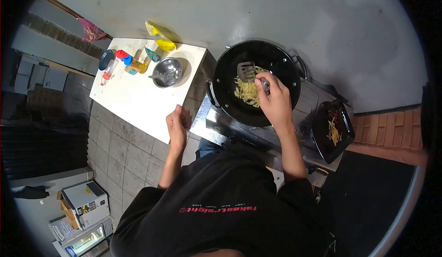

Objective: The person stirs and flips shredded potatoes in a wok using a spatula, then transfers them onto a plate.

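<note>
My right hand [275, 98] is closed round the handle of a slotted metal spatula [246, 71], held over a large black wok [232, 107]. The spatula's head is beside and over pale yellow strips of food [247, 93] in the wok. Most of the handle is hidden by my fingers. My left hand [178, 121] is closed in a loose fist between the white table and the wok; whether anything is inside it is hidden. The wok stands on a metal stove [308, 98].
On the white table [133, 112] at the left stand a metal bowl [168, 72] with a spoon, a yellow packet [162, 38], and several bottles. A black tray [326, 139] with yellow strips and dark red pieces is right of the wok. A grey wall [294, 13] rises behind.
</note>
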A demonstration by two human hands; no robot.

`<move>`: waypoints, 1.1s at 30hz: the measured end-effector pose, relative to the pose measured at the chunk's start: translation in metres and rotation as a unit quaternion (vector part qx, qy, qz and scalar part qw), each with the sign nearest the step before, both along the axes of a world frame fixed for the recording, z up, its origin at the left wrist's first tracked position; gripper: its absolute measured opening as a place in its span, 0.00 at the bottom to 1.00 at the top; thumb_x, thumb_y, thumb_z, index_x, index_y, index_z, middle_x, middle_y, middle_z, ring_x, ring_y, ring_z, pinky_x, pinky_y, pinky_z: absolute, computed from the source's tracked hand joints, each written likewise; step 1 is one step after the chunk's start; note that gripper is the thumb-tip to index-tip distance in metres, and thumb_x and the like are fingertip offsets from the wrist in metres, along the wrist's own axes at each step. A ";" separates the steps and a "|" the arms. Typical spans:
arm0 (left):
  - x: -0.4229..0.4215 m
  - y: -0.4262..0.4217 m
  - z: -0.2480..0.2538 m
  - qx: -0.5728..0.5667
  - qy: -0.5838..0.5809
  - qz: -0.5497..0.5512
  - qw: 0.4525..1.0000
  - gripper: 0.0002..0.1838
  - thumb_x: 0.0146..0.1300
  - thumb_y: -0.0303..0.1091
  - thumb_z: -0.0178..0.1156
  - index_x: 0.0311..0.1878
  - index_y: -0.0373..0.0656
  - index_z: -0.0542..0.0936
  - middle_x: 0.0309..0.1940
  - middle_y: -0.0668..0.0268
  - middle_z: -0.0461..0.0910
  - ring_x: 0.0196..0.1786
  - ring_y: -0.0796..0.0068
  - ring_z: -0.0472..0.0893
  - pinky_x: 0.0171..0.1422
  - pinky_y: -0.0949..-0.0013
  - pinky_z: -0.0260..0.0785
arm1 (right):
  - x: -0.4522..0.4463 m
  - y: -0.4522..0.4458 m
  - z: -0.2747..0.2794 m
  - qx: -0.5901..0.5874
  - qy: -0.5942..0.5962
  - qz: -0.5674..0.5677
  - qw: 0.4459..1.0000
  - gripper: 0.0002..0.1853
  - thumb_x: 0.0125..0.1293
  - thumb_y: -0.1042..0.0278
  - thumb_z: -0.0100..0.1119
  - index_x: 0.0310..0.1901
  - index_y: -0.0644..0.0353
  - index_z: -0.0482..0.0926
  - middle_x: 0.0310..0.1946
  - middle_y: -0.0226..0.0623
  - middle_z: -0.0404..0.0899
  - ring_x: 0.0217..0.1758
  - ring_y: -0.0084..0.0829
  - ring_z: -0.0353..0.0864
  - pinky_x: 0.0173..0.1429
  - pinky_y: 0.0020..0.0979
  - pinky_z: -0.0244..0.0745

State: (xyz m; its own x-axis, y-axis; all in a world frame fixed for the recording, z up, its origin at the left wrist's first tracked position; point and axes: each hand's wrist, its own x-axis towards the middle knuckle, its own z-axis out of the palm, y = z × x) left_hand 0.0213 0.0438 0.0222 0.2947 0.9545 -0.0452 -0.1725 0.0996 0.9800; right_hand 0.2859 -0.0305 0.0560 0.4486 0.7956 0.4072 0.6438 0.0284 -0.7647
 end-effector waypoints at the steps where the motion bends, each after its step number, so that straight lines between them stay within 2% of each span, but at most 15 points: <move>1: 0.000 0.000 0.001 0.003 0.002 0.003 1.000 0.26 0.76 0.46 0.45 0.19 0.49 0.55 0.16 0.77 0.52 0.19 0.84 0.50 0.23 0.73 0.40 | 0.000 0.004 0.000 0.013 -0.001 0.006 1.000 0.08 0.68 0.67 0.59 0.45 0.59 0.76 0.34 0.44 0.81 0.31 0.43 0.82 0.36 0.38 0.75; 3: -0.001 0.000 -0.001 0.005 -0.001 0.009 1.000 0.26 0.76 0.46 0.45 0.19 0.49 0.55 0.16 0.77 0.51 0.19 0.84 0.50 0.23 0.73 0.40 | -0.001 0.008 -0.001 0.025 -0.002 0.013 1.000 0.08 0.68 0.67 0.59 0.44 0.59 0.76 0.33 0.44 0.81 0.30 0.42 0.81 0.35 0.37 0.74; 5: -0.002 -0.001 -0.003 0.003 -0.004 0.012 1.000 0.26 0.76 0.46 0.45 0.19 0.49 0.55 0.16 0.77 0.51 0.19 0.84 0.50 0.23 0.73 0.40 | 0.000 0.011 -0.002 -0.025 0.038 0.028 0.999 0.08 0.68 0.67 0.58 0.43 0.60 0.75 0.31 0.44 0.81 0.28 0.42 0.81 0.33 0.37 0.73; 9: 0.000 -0.001 -0.003 0.004 -0.005 0.011 1.000 0.27 0.77 0.46 0.44 0.19 0.49 0.55 0.16 0.77 0.51 0.19 0.84 0.50 0.23 0.73 0.40 | 0.006 0.013 -0.007 -0.049 0.017 -0.003 0.999 0.08 0.69 0.66 0.58 0.42 0.61 0.75 0.29 0.44 0.80 0.27 0.41 0.80 0.32 0.38 0.72; 14: 0.001 -0.003 -0.005 -0.004 -0.017 0.003 1.000 0.27 0.77 0.47 0.44 0.19 0.49 0.55 0.16 0.77 0.51 0.19 0.84 0.50 0.23 0.73 0.40 | 0.012 -0.003 -0.001 -0.028 0.012 -0.017 0.999 0.09 0.69 0.66 0.58 0.45 0.61 0.75 0.33 0.45 0.81 0.27 0.40 0.80 0.32 0.36 0.74; 18: 0.002 -0.003 -0.006 -0.009 -0.009 -0.006 1.000 0.27 0.77 0.46 0.44 0.19 0.49 0.55 0.16 0.77 0.51 0.19 0.84 0.50 0.23 0.73 0.41 | -0.001 -0.027 0.020 -0.056 0.042 -0.003 0.998 0.09 0.69 0.66 0.58 0.46 0.61 0.76 0.35 0.45 0.81 0.29 0.39 0.82 0.33 0.34 0.75; 21: 0.003 -0.004 -0.008 -0.006 -0.009 -0.006 1.000 0.26 0.75 0.47 0.46 0.20 0.50 0.56 0.16 0.77 0.50 0.19 0.84 0.49 0.23 0.72 0.40 | -0.012 -0.036 0.017 -0.014 0.021 0.044 0.999 0.09 0.68 0.67 0.59 0.45 0.60 0.76 0.35 0.44 0.81 0.32 0.43 0.83 0.35 0.37 0.75; 25: 0.002 -0.004 -0.007 -0.002 -0.008 -0.007 1.000 0.25 0.74 0.48 0.48 0.20 0.51 0.56 0.17 0.78 0.49 0.19 0.84 0.48 0.23 0.73 0.39 | -0.025 -0.041 0.018 -0.056 0.026 0.085 0.994 0.08 0.68 0.68 0.58 0.45 0.58 0.76 0.35 0.44 0.79 0.34 0.48 0.81 0.37 0.40 0.75; 28: -0.001 -0.005 -0.006 -0.003 -0.008 -0.009 1.000 0.25 0.74 0.48 0.48 0.21 0.51 0.55 0.17 0.78 0.50 0.19 0.84 0.49 0.23 0.73 0.40 | -0.021 -0.033 -0.001 -0.054 -0.016 0.079 0.995 0.07 0.68 0.68 0.57 0.46 0.57 0.75 0.37 0.45 0.78 0.35 0.50 0.80 0.39 0.41 0.75; 33: -0.007 -0.007 -0.009 -0.001 -0.007 0.010 1.000 0.25 0.74 0.49 0.48 0.21 0.51 0.55 0.17 0.78 0.50 0.19 0.84 0.49 0.23 0.72 0.40 | -0.012 -0.025 -0.001 -0.047 0.003 0.049 0.998 0.07 0.68 0.70 0.56 0.46 0.57 0.76 0.37 0.46 0.77 0.38 0.51 0.80 0.41 0.42 0.74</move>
State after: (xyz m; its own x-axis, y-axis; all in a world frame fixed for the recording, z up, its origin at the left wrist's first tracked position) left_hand 0.0143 0.0371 0.0137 0.2763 0.9601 -0.0427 -0.1878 0.0976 0.9773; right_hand 0.2738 -0.0554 0.0549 0.3683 0.8707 0.3260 0.6366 0.0193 -0.7709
